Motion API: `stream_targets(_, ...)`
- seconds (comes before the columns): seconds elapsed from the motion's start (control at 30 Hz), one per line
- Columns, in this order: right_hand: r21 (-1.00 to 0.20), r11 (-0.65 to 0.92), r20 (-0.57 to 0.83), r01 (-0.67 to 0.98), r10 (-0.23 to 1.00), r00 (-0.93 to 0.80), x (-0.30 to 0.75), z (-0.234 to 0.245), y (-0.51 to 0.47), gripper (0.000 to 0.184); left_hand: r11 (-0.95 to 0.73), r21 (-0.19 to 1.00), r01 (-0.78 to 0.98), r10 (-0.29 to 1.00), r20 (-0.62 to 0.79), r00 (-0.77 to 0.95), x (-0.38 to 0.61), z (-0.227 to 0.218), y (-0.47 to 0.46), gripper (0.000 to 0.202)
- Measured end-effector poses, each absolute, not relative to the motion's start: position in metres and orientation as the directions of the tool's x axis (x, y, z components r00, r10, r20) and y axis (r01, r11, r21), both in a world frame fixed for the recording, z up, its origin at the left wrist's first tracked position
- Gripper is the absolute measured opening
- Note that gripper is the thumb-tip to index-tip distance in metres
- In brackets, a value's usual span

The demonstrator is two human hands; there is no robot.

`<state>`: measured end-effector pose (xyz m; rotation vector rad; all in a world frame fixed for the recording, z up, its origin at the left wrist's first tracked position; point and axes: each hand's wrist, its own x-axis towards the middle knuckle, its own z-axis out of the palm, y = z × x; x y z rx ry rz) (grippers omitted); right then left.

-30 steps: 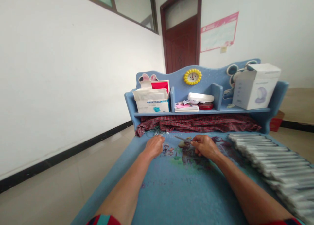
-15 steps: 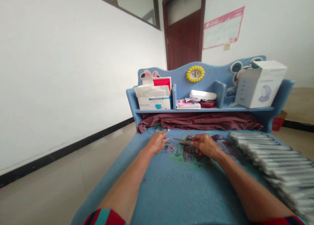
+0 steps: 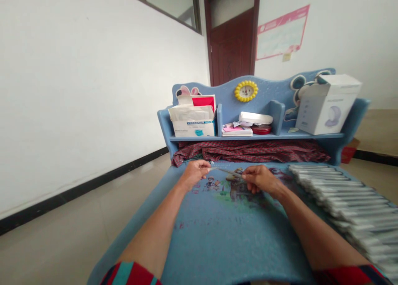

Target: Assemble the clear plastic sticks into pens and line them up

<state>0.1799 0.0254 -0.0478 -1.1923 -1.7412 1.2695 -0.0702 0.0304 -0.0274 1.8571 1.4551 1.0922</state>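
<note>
My left hand (image 3: 195, 172) and my right hand (image 3: 260, 179) are over the far part of a blue child's desk (image 3: 224, 231) with cartoon pictures on it. Between them runs a thin grey rod (image 3: 226, 171), slanting from upper left to lower right. My right hand pinches its right end. My left hand's fingers are closed at its left end. A small pile of thin wire-like bits (image 3: 194, 159) lies just behind my left hand, at the edge of a red checked cloth (image 3: 251, 151).
A long row of grey rods (image 3: 342, 198) covers the desk's right side. The shelf above holds a mask box (image 3: 193, 123), papers (image 3: 236, 130), a red tin (image 3: 261, 130) and a white carton (image 3: 326, 106). A door (image 3: 231, 40) and white walls stand behind; tiled floor lies to the left.
My left hand has come in from the wire pile to the left end of the rod. The rod has lifted slightly between both hands.
</note>
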Motion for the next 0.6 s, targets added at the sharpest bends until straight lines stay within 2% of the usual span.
stream_targets(0.07,-0.971,0.108,0.017,0.212,0.921,-0.389,0.181,-0.046,0.024,0.020,-0.195,0.942,0.274,0.980,0.197,0.022,-0.068,-0.024,0.028,0.019)
stream_targets(0.2,-0.982,0.126,0.051,0.140,0.894,-0.446,0.180,-0.045,0.023,0.025,-0.165,0.985,0.045,0.986,0.166,-0.012,-0.064,-0.019,0.026,0.023)
stream_targets(0.6,-0.976,0.176,0.118,0.127,0.922,-0.368,0.142,-0.046,0.016,0.015,-0.103,0.995,0.007,0.992,0.103,-0.076,-0.066,-0.017,0.035,0.027)
